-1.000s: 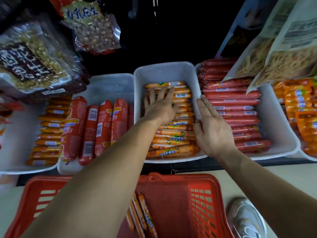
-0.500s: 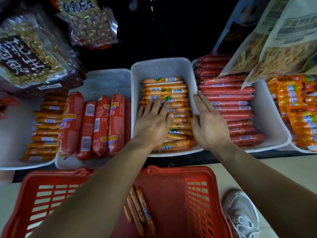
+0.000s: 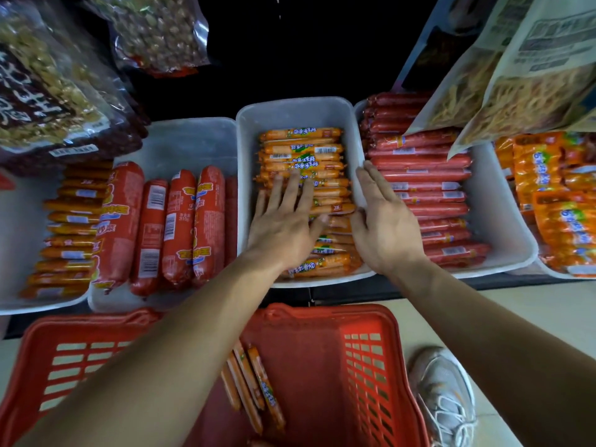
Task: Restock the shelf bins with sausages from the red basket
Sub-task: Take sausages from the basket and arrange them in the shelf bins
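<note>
**Asker:** Why are both hands in the one bin?

**Me:** Going from the left of the frame, the bags of nuts [image 3: 48, 91] hang above the far-left bin [image 3: 13, 221]. The fat red sausages [image 3: 180, 227] lie side by side in the next one, so neither needs me. My left hand [image 3: 283, 227] lies flat on the thin orange sausages [image 3: 303, 150] in the middle bin [image 3: 290, 108]. Its fingers [image 3: 292, 188] are straight and spread, gripping nothing, and I judge I am pressing the stack level. My right hand [image 3: 383, 227] stands along that bin's right wall, fingers straight and together, also holding nothing. I reckon it is squaring the ends so the rows sit crosswise.

**Asker:** What remains to shelve?

**Me:** A few matching orange sticks [image 3: 254, 382] lie in the red basket [image 3: 364, 366] at lower centre, beside my left forearm. The back of the middle bin is bare, so there is room.

**Asker:** Can you read any labels?

**Me:** Barcodes face up on several. One fat red sausage shows "310" beside its barcode. The orange wrappers carry blue and green Chinese print, too blurred for me to read. The nearest bag of nuts has big white characters.
</note>
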`<state>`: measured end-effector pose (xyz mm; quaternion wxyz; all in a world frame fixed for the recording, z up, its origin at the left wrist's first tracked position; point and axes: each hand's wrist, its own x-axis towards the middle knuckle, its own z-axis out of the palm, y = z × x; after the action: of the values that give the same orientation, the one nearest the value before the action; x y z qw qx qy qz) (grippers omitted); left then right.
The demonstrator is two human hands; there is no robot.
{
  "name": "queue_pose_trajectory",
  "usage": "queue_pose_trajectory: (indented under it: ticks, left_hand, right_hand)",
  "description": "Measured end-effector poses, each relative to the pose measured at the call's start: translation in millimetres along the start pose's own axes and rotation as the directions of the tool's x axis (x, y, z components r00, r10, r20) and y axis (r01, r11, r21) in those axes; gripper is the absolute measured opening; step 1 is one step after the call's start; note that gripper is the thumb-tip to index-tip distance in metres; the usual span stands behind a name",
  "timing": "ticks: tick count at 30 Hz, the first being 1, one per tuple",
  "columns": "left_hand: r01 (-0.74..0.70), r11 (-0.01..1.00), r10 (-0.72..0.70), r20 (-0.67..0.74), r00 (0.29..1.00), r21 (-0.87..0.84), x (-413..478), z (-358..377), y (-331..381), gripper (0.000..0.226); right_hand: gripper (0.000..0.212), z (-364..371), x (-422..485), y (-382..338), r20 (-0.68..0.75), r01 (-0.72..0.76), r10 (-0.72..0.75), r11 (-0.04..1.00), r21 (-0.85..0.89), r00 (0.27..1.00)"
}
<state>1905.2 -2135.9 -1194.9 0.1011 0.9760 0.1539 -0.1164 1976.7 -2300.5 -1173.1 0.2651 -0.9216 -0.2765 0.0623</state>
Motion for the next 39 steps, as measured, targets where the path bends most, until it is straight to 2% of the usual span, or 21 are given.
queue_pose_trajectory:
  ticks: [3,6,10,13,17,22,27,30,33,36,39]
  left_hand:
    - [-0.007,1.000,0.007,-0.056,0.998,-0.001,27,-6,-3,0.064]
    - [0.047,0.998,-0.049,-0.076,0.996,-0.030,45,-12,1,0.062]
    - [0.068,0.996,-0.065,0.066,0.996,-0.049,22,-10,3,0.068]
    - [0.015,1.000,-0.016,0.163,0.986,0.004,-9,-3,2,0.073]
    - [-0.017,1.000,0.017,0.101,0.995,-0.005,11,-6,-3,0.072]
    - [0.053,0.998,-0.054,-0.042,0.998,-0.024,40,-4,-5,0.062]
    - [0.061,0.997,-0.058,0.048,0.997,-0.055,17,-3,-1,0.067]
    - [-0.053,0.998,0.049,0.103,0.993,0.037,-2,4,-2,0.068]
    - [-0.072,0.995,0.066,0.084,0.994,0.062,3,4,-5,0.064]
    - [-0.045,0.996,0.030,0.175,0.984,0.080,5,-8,0,0.065]
    - [-0.006,1.000,0.008,0.178,0.984,-0.014,-17,-38,5,0.069]
  right_hand:
    - [0.066,-1,1,0,0.019,-0.004,0.004,1.000,-0.007,1.000]
    - [0.064,-4,-1,0,0.008,-0.006,0.007,1.000,-0.003,1.000]
    - [0.065,-4,0,-3,0.006,-0.019,0.019,1.000,0.000,1.000]
    - [0.064,-2,0,-3,0.000,-0.013,0.013,1.000,-0.005,1.000]
    - [0.065,-2,0,-2,0.003,-0.004,0.004,1.000,0.000,1.000]
    - [0.065,-3,0,-1,0.003,-0.009,0.009,1.000,0.008,1.000]
    - [0.064,-2,0,-2,-0.007,-0.009,0.010,1.000,0.007,1.000]
    - [0.064,-1,0,-2,-0.007,-0.008,0.008,1.000,0.004,1.000]
    - [0.065,0,0,-3,0.028,-0.010,0.012,0.998,-0.062,1.000]
    - [0.073,-6,-2,-9,0.121,-0.008,0.037,0.974,-0.226,0.992]
    - [0.080,-25,0,-27,0.237,-0.003,0.102,0.924,-0.382,0.966]
